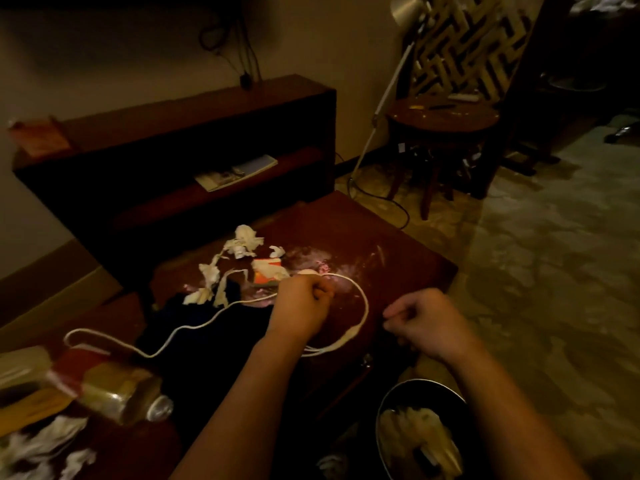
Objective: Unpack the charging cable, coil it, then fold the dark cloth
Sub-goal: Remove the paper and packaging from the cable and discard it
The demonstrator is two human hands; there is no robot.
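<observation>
Fisted round the thin white charging cable [364,303], my left hand [301,303] anchors the loop for coiling; my right hand [427,323], beside it, curls, contents unclear.

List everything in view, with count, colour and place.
charging cable: one, white, looped across the table
dark cloth: one, near-black, on table under cable
paper scraps: several, white, table's far side
package: one, orange-white, torn, mid-table
bottle: one, red-gold label, lying near left
table: one, reddish-brown, centre
bin: one, dark, lower right
shelf unit: one, dark brown, against wall
stool: one, brown, far right
left hand: one, grips the cable
right hand: one, curled beside the loop, contents unclear
</observation>
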